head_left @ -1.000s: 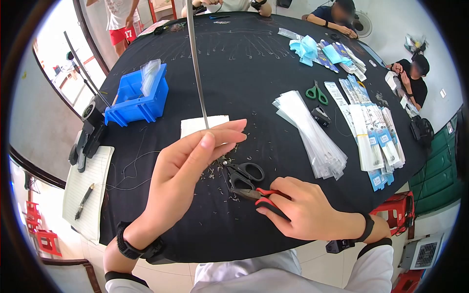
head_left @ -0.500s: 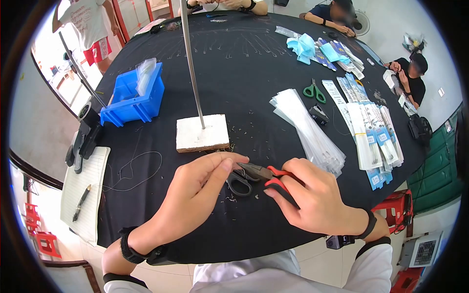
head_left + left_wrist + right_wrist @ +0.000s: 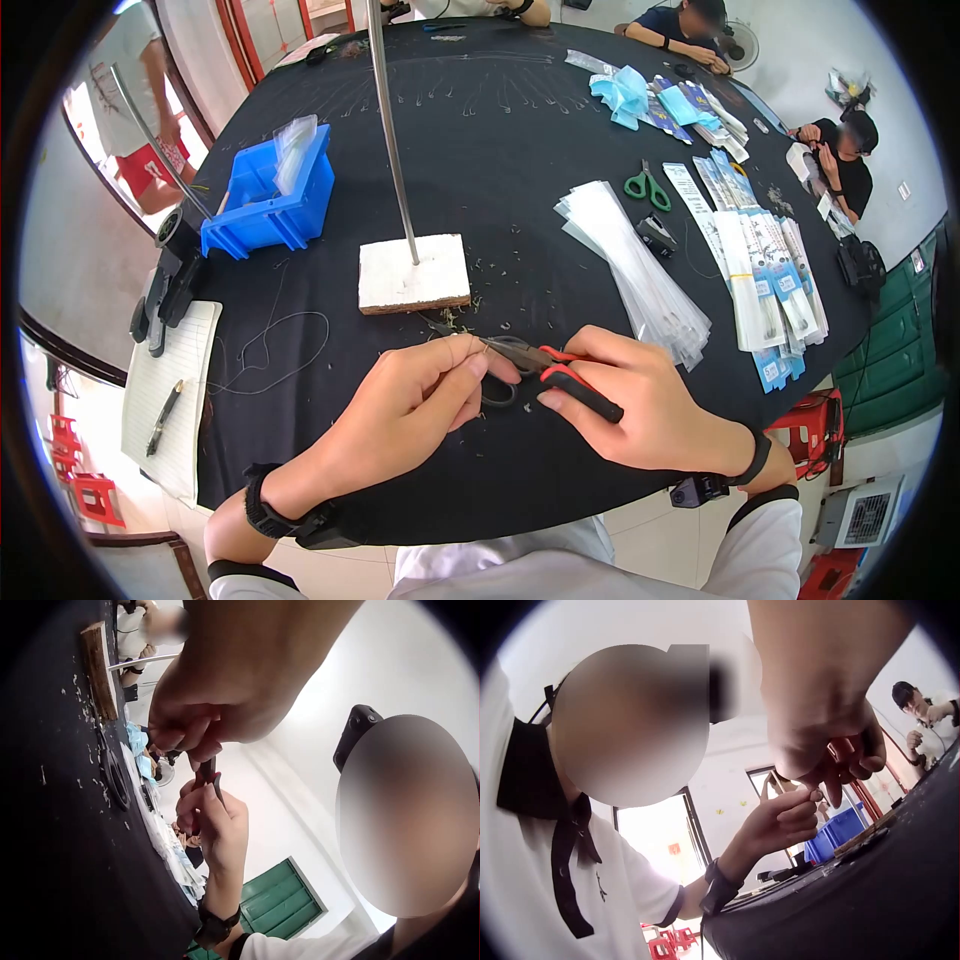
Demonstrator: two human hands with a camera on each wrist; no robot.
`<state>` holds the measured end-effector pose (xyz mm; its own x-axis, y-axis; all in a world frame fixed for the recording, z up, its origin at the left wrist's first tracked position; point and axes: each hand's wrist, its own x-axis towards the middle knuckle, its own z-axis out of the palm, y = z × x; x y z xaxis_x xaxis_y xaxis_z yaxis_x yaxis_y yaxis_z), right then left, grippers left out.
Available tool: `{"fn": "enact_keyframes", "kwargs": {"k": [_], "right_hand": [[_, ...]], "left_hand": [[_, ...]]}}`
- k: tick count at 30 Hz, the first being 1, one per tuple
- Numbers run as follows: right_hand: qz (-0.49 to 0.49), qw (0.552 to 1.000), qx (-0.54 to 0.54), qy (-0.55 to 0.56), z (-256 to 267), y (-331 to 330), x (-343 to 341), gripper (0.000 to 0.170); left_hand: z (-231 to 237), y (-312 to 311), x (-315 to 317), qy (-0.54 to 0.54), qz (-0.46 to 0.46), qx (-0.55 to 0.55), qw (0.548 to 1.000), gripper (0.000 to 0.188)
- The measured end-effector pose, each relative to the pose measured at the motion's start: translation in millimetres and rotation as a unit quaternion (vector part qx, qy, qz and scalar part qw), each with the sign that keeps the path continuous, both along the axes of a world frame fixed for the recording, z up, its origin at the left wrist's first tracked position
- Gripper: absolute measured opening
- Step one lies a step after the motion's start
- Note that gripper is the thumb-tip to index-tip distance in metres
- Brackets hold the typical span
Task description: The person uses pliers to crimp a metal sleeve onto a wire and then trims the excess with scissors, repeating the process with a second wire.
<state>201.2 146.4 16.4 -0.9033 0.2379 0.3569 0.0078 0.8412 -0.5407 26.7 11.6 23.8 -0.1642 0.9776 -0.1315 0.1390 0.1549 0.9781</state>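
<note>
Work is in hand above the near side of the bench [image 3: 520, 490]. The right hand [image 3: 645, 410] grips the pliers [image 3: 556, 378], fingers curled round the handles. The left hand [image 3: 420, 395] is closed in a pinch on a small piece [image 3: 817, 795], too small to identify, at the tips of the pliers. In this inspector's judgement, work on 1 piece is under way and unfinished. Thin wires [image 3: 505, 95] lie across the far side; whether finished or awaiting work cannot be told. Clippings [image 3: 450, 318] beside the block [image 3: 400, 275] suggest trimming.

Containers: 1 blue bin [image 3: 270, 232] holds clear bags [image 3: 295, 155], their tops above the rim; its other contents are unclear. Clear sleeves [image 3: 640, 270] lie fanned on the right, contents not discernible. Printed packets [image 3: 770, 270] lie farther right.
</note>
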Motion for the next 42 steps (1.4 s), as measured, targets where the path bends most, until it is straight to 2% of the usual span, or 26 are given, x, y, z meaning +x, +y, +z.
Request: {"fn": "enact_keyframes", "kwargs": {"k": [5,14,17,23,26,42], "right_hand": [[0.035,0.986,-0.162,-0.033,-2,6,-2,0.019],[0.081,0.937,-0.319,-0.119,1,18,-10,0.025],[0.094,0.914,-0.377,-0.117,-5,19,-11,0.028],[0.077,0.869,-0.454,-0.178,-9,21,-11,0.031],[0.098,0.89,-0.426,-0.128,-19,21,-11,0.03],[0.087,0.899,-0.403,-0.15,-21,22,-11,0.029]], "left_hand": [[-3,2,-2,-0.008,0.008,-0.001,1.0,0.03],[-10,3,-6,-0.069,0.01,0.007,0.998,0.03],[-15,3,-8,-0.106,0.005,0.009,0.994,0.03],[-25,5,-10,-0.188,-0.006,-0.008,0.982,0.029],[-31,6,-10,-0.217,-0.016,0.016,0.976,0.029],[-33,6,-10,-0.165,-0.022,0.028,0.986,0.03]]}}
